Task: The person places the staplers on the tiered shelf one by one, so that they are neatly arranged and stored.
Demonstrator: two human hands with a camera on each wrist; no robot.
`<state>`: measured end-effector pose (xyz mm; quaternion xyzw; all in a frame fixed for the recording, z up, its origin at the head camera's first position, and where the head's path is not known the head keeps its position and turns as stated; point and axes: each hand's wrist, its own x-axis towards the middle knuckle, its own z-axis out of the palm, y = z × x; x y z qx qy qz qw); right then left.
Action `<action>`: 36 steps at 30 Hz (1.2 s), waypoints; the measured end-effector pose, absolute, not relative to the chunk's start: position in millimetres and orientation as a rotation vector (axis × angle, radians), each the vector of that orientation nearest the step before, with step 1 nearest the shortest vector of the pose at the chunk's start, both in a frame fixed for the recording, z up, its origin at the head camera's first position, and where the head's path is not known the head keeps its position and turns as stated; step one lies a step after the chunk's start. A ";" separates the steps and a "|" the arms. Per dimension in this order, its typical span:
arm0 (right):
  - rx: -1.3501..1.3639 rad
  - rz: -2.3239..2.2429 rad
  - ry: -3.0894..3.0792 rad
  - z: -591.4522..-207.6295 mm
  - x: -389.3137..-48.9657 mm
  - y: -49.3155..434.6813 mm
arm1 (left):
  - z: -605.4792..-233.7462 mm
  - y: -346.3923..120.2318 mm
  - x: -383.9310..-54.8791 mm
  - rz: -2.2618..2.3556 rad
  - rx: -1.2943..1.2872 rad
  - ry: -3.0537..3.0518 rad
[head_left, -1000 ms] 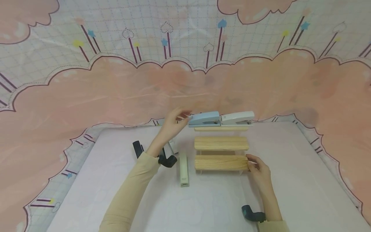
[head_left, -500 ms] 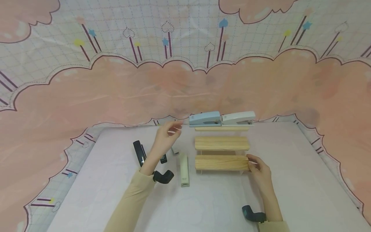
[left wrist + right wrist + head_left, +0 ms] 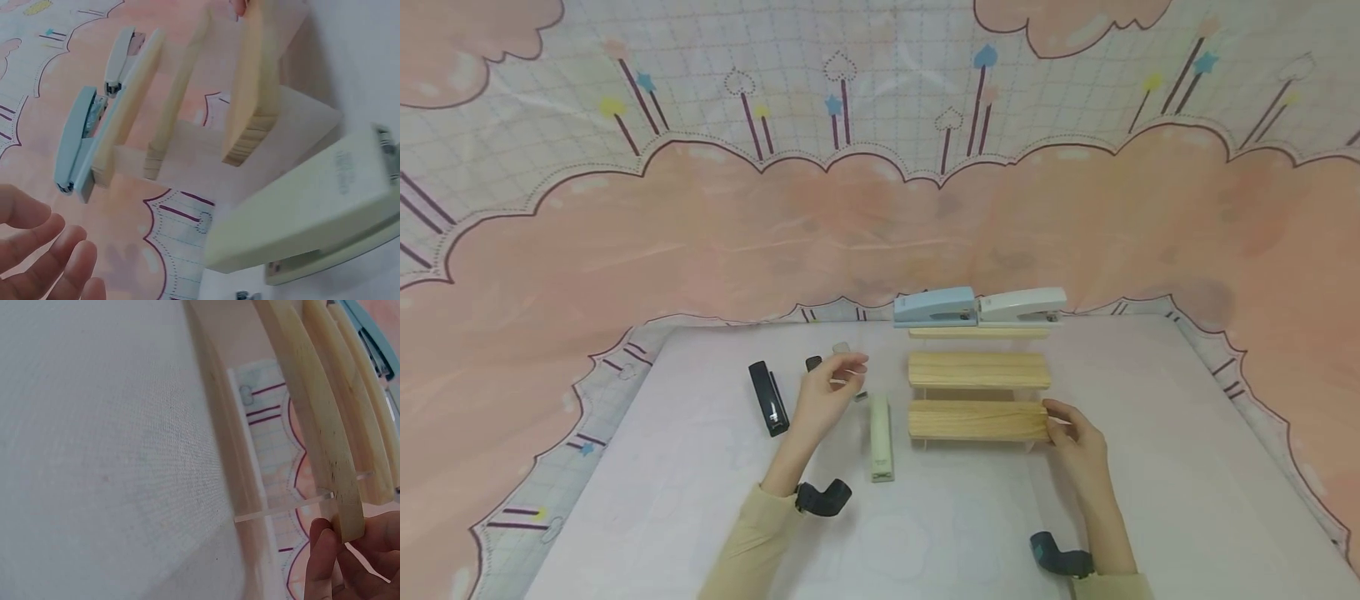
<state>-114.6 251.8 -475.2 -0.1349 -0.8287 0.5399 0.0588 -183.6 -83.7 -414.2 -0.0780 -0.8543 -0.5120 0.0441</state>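
Observation:
My left hand (image 3: 827, 396) is over the table, fingers loosely bent and holding nothing. Beside it a pale green stapler (image 3: 881, 437) lies on the table; the left wrist view shows this stapler (image 3: 300, 212) up close. My right hand (image 3: 1078, 446) pinches the right end of the lowest board (image 3: 977, 421) of a three-tier wooden stand, thumb and fingers (image 3: 322, 550) on either side of the wood. On the top tier (image 3: 977, 333), a light blue stapler (image 3: 934, 307) and a white stapler (image 3: 1022, 306) sit end to end.
A black stapler (image 3: 768, 398) lies left of the left hand. Behind that hand, a dark object (image 3: 813, 363) and a pale one (image 3: 841, 347) are mostly hidden. The middle board (image 3: 979, 369) bears nothing. Clear supports (image 3: 281, 509) carry the boards. A patterned cloth (image 3: 850, 233) hangs behind.
My left hand has drawn back from the light blue stapler on the top tier, down and left toward the staplers on the table. The right hand has kept its hold on the lowest board.

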 end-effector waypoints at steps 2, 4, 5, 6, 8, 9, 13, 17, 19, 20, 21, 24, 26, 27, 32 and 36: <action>-0.411 1.646 -2.509 -474.7 -114.1 252.0 | -419.8 -83.5 -180.1 -1.571 -0.223 -2.612; -0.410 1.654 -2.508 -474.7 -113.9 252.1 | -425.1 -83.5 -176.5 -1.571 -0.198 -2.616; -0.405 1.657 -2.508 -474.8 -113.7 252.2 | -428.1 -83.5 -174.9 -1.571 -0.184 -2.619; -0.402 1.661 -2.507 -474.9 -113.6 252.3 | -431.4 -83.5 -173.2 -1.575 -0.172 -2.620; -0.400 1.661 -2.508 -475.2 -113.0 252.7 | -438.6 -82.8 -170.0 -1.576 -0.149 -2.627; -0.400 1.658 -2.510 -475.4 -113.0 252.9 | -442.1 -82.2 -168.1 -1.580 -0.135 -2.630; -0.406 1.645 -2.514 -475.3 -113.2 252.7 | -456.2 -79.3 -161.0 -1.582 -0.084 -2.631; -0.411 1.635 -2.513 -475.5 -113.9 251.7 | -467.5 -75.9 -154.0 -1.584 -0.032 -2.626; -0.411 1.632 -2.512 -475.5 -114.1 251.3 | -471.7 -74.0 -150.4 -1.587 -0.017 -2.621; -0.410 1.631 -2.511 -475.6 -114.1 251.2 | -473.8 -73.1 -148.8 -1.584 -0.019 -2.617; -0.408 1.630 -2.510 -475.6 -114.1 251.1 | -475.4 -72.3 -147.2 -1.591 -0.012 -2.614; -0.405 1.630 -2.509 -475.3 -113.9 250.9 | -479.3 -70.1 -142.9 -1.617 0.013 -2.604; -0.403 1.634 -2.508 -475.1 -113.8 251.0 | -481.4 -68.4 -140.6 -1.634 0.033 -2.601; -0.403 1.632 -2.508 -475.0 -113.7 251.0 | -482.3 -67.4 -139.7 -1.646 0.051 -2.602; -0.409 1.627 -2.511 -474.6 -113.5 251.2 | -488.6 -61.0 -134.8 -1.659 0.108 -2.581; -0.413 1.625 -2.513 -474.7 -114.0 250.8 | -494.2 -54.9 -130.0 -1.665 0.152 -2.530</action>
